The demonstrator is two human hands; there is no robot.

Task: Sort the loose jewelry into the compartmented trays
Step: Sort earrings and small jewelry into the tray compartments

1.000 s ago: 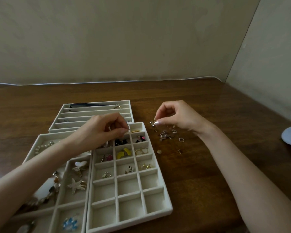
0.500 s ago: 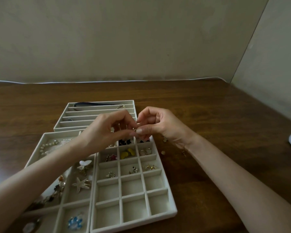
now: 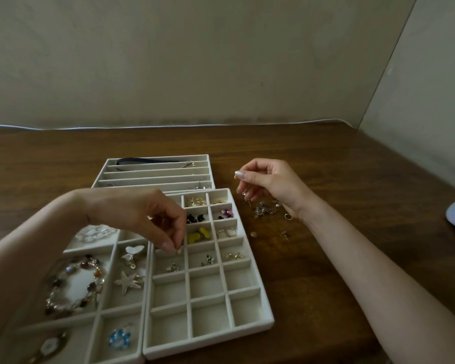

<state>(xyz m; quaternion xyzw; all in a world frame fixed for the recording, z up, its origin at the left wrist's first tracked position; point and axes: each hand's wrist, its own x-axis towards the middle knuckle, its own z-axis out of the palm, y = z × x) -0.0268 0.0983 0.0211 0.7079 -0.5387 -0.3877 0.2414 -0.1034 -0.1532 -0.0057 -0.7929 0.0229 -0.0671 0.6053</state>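
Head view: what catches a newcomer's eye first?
The left hand pinches a tiny gold piece over the left column of the grid tray, whose far cells hold small earrings. The right hand holds a tiny metal piece above the loose pile on the wooden table, right of the tray. Nearer left, a bead bracelet and a starfish brooch lie in the larger tray.

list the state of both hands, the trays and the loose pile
left hand, pinches a small gold piece over the grid tray
right hand, pinches a small silver piece above the loose pile
grid tray, upper cells filled, lower rows empty
slotted tray, mostly empty
loose pile, unsorted on the table
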